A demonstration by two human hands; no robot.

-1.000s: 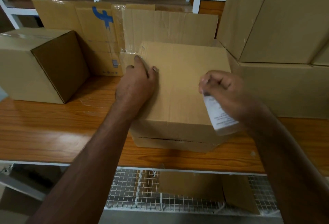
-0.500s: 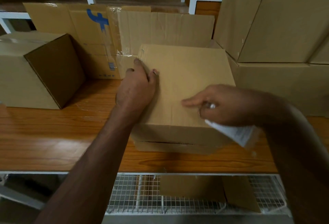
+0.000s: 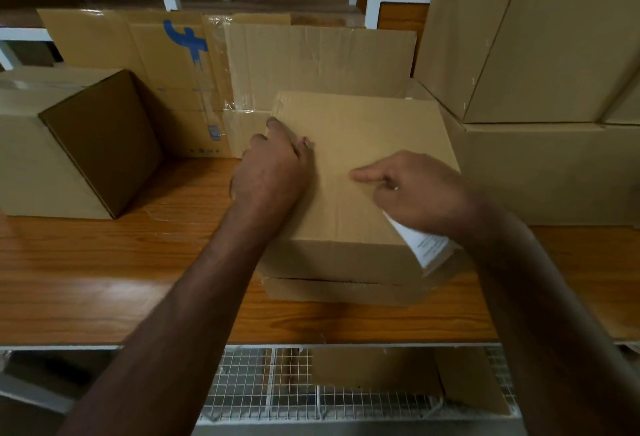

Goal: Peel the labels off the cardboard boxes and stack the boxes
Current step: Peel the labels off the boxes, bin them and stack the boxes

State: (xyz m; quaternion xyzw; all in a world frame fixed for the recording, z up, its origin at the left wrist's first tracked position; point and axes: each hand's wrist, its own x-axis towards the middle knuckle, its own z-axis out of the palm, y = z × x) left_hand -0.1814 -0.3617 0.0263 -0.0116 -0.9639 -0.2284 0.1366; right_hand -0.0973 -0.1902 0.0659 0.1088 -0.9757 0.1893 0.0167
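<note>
A plain cardboard box [image 3: 367, 137] stands on the wooden table in the middle, its top bare. My left hand [image 3: 273, 172] rests on the box's top left edge, fingers laid along it. My right hand [image 3: 415, 189] is over the right part of the box top. It grips a white printed label [image 3: 426, 245] that hangs below the palm, while the forefinger points left across the cardboard. The label is off the box and partly hidden by the hand.
A closed box [image 3: 69, 144] sits at the left on the wooden table [image 3: 104, 279]. Flattened cardboard with a blue mark [image 3: 187, 44] leans at the back. Big stacked boxes [image 3: 540, 89] fill the right. A wire mesh shelf [image 3: 277, 387] lies below the table edge.
My right hand has swung down and left from holding the label up, and now lies over the box top with the label hanging under it. My left hand has stayed put.
</note>
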